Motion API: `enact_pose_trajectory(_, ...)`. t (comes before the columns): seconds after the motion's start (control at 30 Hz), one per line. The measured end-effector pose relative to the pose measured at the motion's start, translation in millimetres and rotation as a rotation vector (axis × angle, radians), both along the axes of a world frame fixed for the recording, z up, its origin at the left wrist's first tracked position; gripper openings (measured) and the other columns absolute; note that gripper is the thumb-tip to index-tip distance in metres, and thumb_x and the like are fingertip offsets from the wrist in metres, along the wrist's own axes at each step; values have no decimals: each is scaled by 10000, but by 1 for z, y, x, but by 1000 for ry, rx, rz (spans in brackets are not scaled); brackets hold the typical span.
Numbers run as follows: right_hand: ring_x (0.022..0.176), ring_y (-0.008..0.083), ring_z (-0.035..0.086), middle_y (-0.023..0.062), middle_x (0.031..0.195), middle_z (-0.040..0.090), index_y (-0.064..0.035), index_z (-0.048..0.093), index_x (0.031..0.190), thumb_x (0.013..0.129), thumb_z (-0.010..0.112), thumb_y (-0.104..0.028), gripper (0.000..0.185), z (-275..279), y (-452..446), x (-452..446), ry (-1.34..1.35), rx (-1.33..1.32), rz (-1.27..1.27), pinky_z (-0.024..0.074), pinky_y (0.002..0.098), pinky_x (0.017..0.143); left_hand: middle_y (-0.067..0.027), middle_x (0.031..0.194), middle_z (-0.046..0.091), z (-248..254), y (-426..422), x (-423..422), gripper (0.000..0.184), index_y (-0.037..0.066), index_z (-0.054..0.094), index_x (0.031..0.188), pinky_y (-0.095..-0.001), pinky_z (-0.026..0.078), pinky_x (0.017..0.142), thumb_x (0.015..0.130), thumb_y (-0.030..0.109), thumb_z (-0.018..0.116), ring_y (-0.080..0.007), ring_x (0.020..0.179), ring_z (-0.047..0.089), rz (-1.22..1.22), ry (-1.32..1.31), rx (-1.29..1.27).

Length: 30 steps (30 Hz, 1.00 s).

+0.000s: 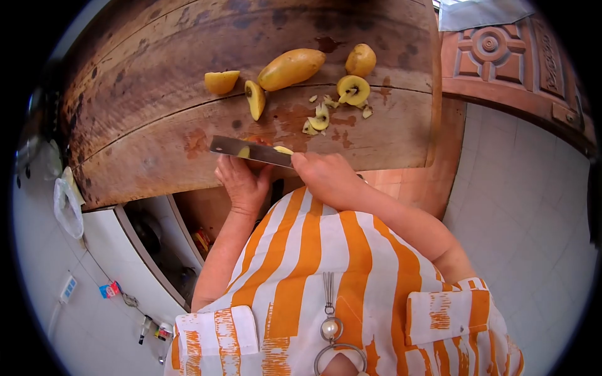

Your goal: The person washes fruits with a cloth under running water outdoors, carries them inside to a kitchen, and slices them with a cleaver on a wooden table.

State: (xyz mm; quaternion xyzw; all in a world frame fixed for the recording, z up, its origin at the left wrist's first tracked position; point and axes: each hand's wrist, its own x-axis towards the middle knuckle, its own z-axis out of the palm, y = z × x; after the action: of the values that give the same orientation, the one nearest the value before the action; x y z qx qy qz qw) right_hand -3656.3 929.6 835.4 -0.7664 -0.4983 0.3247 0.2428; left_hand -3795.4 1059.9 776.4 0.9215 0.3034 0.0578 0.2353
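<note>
My right hand (326, 178) is closed around the handle of a kitchen knife (229, 147), whose broad blade points left near the table's front edge. My left hand (243, 183) is at the blade's near side, its fingers bent and their tips hidden by the knife. A pale yellow piece (284, 150) shows just beyond the blade, close to my right hand. Farther back lie a long, whole potato-like yellow piece of produce (291, 69), a cut half (222, 82), a wedge (255, 100), a rounded piece (360, 60) and one with its hollowed cut face up (353, 90).
Trimmed scraps (319, 118) and wet patches lie on the worn wooden table (150, 106). An open cabinet (160, 241) stands below left, with a plastic bag (68, 207) hanging nearby. Carved wooden furniture (492, 53) stands at right, above the tiled floor (514, 188).
</note>
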Motion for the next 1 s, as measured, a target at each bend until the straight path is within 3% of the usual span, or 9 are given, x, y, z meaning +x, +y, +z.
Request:
enact_pose_trajectory(0.33, 654, 332, 618, 169, 696, 613, 12, 499, 777, 735, 521, -43, 72, -14, 43, -2, -38, 127, 22, 487, 408, 568, -196, 1141, 429, -12, -1, -5, 694, 14, 386, 1156, -480, 289, 844, 600, 272, 712, -383, 1064, 382, 6, -7, 84)
enact_pose_trajectory(0.6, 705, 328, 626, 182, 728, 620, 8, 505, 785, 739, 518, -61, 84, 1, 7, 1, -38, -87, 15, 494, 402, 596, -188, 1160, 428, -5, -3, -1, 710, 21, 374, 1171, -461, 290, 844, 603, 279, 713, -360, 1064, 389, -7, -16, 110)
enact_pose_trajectory(0.83, 708, 341, 597, 158, 725, 596, -20, 473, 819, 750, 492, -38, 74, -49, 30, -1, -60, 38, -42, 468, 429, 600, -162, 1187, 427, -7, -5, -9, 728, 34, 363, 1190, -454, 283, 898, 606, 254, 739, -349, 1107, 392, -20, -120, 113)
enact_pose_trajectory(1.0, 661, 345, 574, 145, 718, 583, -31, 453, 802, 772, 485, -42, 45, -20, 0, 4, -49, 18, -153, 453, 427, 572, -163, 1202, 422, -10, -10, -16, 749, 38, 357, 1204, -441, 278, 914, 600, 236, 754, -345, 1113, 395, 4, -192, 111)
